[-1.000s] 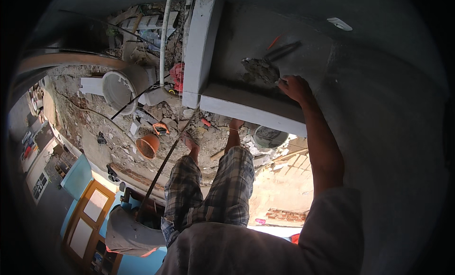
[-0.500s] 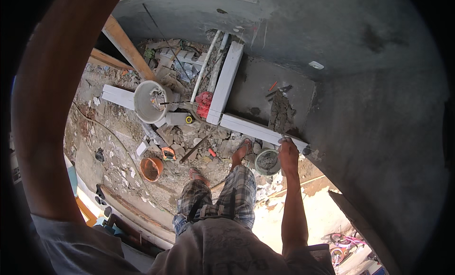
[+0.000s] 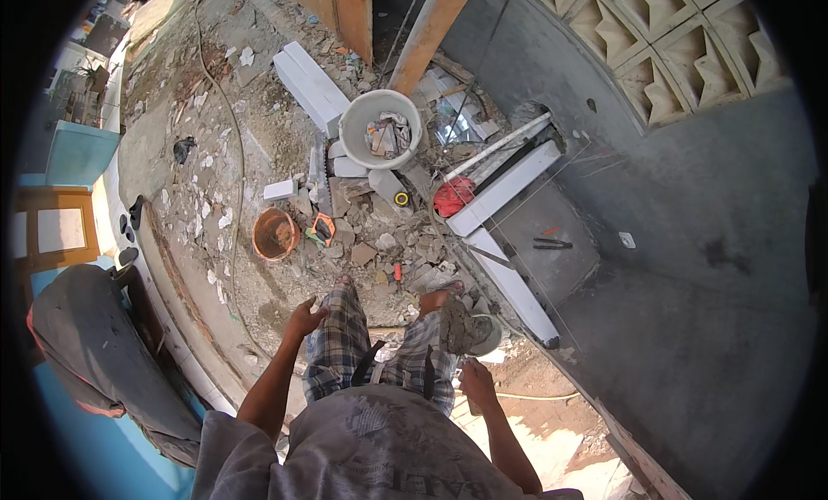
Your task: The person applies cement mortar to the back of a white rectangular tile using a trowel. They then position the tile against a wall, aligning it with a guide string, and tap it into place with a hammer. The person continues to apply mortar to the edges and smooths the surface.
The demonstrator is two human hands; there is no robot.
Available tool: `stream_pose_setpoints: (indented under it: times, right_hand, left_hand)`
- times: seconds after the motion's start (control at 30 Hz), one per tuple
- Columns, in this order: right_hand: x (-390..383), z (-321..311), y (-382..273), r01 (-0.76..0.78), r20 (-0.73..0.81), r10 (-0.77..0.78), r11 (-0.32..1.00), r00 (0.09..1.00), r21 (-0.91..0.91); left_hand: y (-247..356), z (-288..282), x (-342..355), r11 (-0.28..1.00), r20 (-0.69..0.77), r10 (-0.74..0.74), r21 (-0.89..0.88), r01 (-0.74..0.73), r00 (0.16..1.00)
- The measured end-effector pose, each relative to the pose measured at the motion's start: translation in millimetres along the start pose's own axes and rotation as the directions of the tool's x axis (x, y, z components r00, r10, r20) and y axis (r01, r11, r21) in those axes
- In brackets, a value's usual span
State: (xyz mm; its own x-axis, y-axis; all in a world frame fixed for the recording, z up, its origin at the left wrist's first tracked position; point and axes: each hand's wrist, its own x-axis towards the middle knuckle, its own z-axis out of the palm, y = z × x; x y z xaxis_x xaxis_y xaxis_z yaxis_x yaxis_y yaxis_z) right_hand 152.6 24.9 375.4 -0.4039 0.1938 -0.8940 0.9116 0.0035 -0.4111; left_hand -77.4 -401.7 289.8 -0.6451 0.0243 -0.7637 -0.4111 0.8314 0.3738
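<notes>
The person stands on rubble beside a grey wall, and the right hand (image 3: 477,381) holds a trowel (image 3: 460,329) loaded with a lump of grey mortar, its grip closed around the handle just above a small grey pan (image 3: 488,336) that sits on the ground beside the right foot. The left hand (image 3: 304,316) hangs free at the left thigh, fingers loosely curled and grasping nothing. Judging by the scene, the plastering is partly along: the wall (image 3: 690,267) to the right already shows a smooth, dark, damp-looking coat over a broad stretch, with a small white square fixed in it, while the patterned block screen (image 3: 690,34) above remains bare. At the wall's foot, white blocks (image 3: 509,241) lie in a line, and a flat grey board (image 3: 552,250) beside them carries a small dark tool, so the low section there looks unfinished. A white bucket (image 3: 380,128) filled with scraps stands farther off, well apart from the hands, with an orange bowl (image 3: 275,234) and a red cloth (image 3: 452,196) among the debris. The mortar on the trowel is not yet on the wall, so this load remains to be applied and smoothed, and the floor clutter is untouched.
</notes>
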Motion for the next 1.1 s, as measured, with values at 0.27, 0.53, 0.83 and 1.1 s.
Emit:
stream_pose_setpoints:
  times: [0.27, 0.53, 0.83, 1.1]
  right_hand:
    - [64, 117, -102, 0.504, 0.268, -0.429, 0.687, 0.863, -0.524]
    - [23, 239, -255, 0.343, 0.390, -0.265, 0.928, 0.882, -0.146]
    - [118, 405, -262, 0.641, 0.330, -0.549, 0.673, 0.768, -0.370]
    - [372, 649, -224, 0.570, 0.217, -0.592, 0.512, 0.776, -0.642]
  left_hand:
    - [-102, 53, -53, 0.926, 0.074, -0.275, -0.248, 0.285, 0.959]
    - [-106, 57, 13, 0.933, 0.018, -0.358, 0.033, 0.358, 0.933]
    - [-123, 66, 22, 0.916, -0.109, -0.386, 0.067, 0.394, 0.916]
    - [-135, 63, 24, 0.884, -0.081, -0.454, 0.083, 0.460, 0.887]
